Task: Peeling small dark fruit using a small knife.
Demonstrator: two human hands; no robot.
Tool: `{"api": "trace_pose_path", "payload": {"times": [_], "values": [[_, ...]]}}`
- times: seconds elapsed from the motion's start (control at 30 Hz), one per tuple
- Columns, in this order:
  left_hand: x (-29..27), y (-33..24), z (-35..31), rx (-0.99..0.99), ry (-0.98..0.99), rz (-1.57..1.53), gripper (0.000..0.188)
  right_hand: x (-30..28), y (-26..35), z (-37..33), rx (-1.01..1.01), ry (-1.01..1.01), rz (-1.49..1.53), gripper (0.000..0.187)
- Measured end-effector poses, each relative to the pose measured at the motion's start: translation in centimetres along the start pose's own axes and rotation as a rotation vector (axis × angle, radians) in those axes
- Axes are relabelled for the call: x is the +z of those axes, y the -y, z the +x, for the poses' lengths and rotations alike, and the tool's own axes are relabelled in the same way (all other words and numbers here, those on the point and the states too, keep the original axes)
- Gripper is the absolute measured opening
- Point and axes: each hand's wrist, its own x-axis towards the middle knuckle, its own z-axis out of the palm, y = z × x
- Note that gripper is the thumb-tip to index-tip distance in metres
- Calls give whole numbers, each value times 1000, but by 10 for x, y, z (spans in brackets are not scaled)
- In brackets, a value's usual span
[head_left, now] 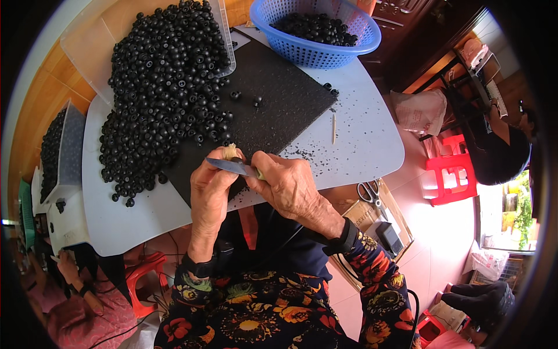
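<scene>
Both my hands meet over the near edge of the table. My right hand (288, 181) is closed round the pale green handle of a small knife (228, 166), whose blade points left across my left fingers. My left hand (209, 186) pinches a small black round piece (236, 160) just behind the blade, mostly hidden by fingers and knife. A pale yellow wrap (231, 151) shows at the fingertips of that hand. Beneath the hands lies a black speckled mat (279, 93). To their left spreads a big heap of hollow black round pieces (168, 87).
The heap spills from a clear plastic bin (87, 41) lying on the white table (372, 128). A blue basket (314, 55) of black pieces stands at the back. Black shavings and a thin pale stick (333, 128) lie right. Scissors (369, 193) rest on a carton. Other people sit around.
</scene>
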Motion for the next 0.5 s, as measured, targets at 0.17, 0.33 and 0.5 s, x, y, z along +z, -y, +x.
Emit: {"api": "trace_pose_path", "payload": {"times": [0.17,0.33,0.5], "values": [[-2,0,-2,-22,-8,-41,22,-2,0,0,-27,44,-28,25],[-2,0,-2,-9,-31,-20,23,-8,2,2,-22,84,-22,27],[-5,-19,-6,114,255,-114,22,-16,-1,20,236,60,-1,33]]}}
